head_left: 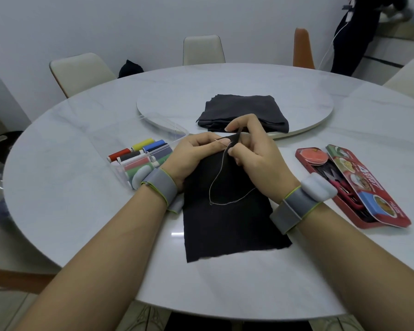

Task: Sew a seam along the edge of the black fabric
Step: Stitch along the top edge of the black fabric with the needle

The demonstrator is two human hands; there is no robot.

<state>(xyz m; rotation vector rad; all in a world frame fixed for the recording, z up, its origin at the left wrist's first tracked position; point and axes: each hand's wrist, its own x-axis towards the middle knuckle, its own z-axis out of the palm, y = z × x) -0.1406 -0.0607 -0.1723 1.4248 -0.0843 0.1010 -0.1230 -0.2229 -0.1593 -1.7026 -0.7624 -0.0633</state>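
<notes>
A piece of black fabric lies on the white table in front of me, its far edge lifted between my hands. My left hand pinches that far edge, and the thin needle shows at its fingertips. My right hand grips the folded edge of the fabric between thumb and forefinger, right beside the needle. A pale thread runs from the edge down across the cloth in a loop. Both wrists wear grey bands.
A clear box of coloured thread spools sits left of my left hand. An open red tin with scissors lies to the right. Folded black cloth rests on the round turntable. Chairs ring the table; a person stands far right.
</notes>
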